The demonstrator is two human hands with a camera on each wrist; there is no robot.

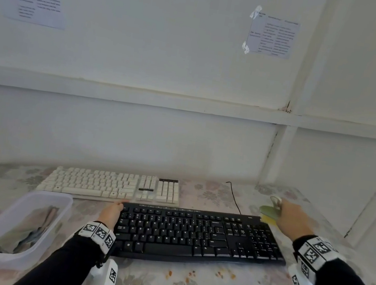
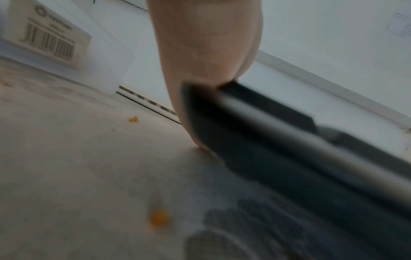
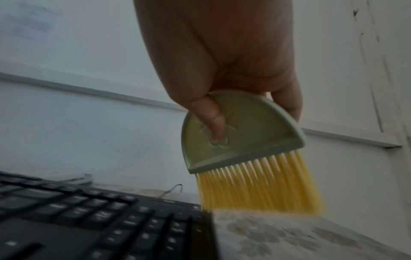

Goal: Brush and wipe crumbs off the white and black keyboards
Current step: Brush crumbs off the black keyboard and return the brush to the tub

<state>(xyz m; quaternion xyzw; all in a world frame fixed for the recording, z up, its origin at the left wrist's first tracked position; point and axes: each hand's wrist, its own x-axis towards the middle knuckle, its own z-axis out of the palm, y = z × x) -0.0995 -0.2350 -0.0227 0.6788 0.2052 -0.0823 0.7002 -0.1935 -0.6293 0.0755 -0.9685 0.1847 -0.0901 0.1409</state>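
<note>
The black keyboard [image 1: 199, 237] lies in front of the white keyboard [image 1: 112, 186] on a flowered tablecloth. My left hand [image 1: 112, 212] grips the black keyboard's [image 2: 278, 144] far left corner, and the left wrist view shows the hand [image 2: 204, 70] with fingers over that edge. My right hand [image 1: 291, 217] holds a small brush [image 1: 268, 211] at the keyboard's far right corner. In the right wrist view the hand [image 3: 233, 79] pinches the green half-round brush [image 3: 242, 135]. Its yellow bristles [image 3: 260, 186] touch the cloth just past the black keyboard [image 3: 89, 219]. Orange crumbs [image 1: 218, 275] lie in front of the keyboard.
A clear plastic tub [image 1: 61, 199] with a crumpled cloth [image 1: 32, 231] inside stands at the left. A black cable [image 1: 234, 198] runs back to the wall. White walls close off the back and right. More crumbs [image 2: 159, 219] lie beside my left hand.
</note>
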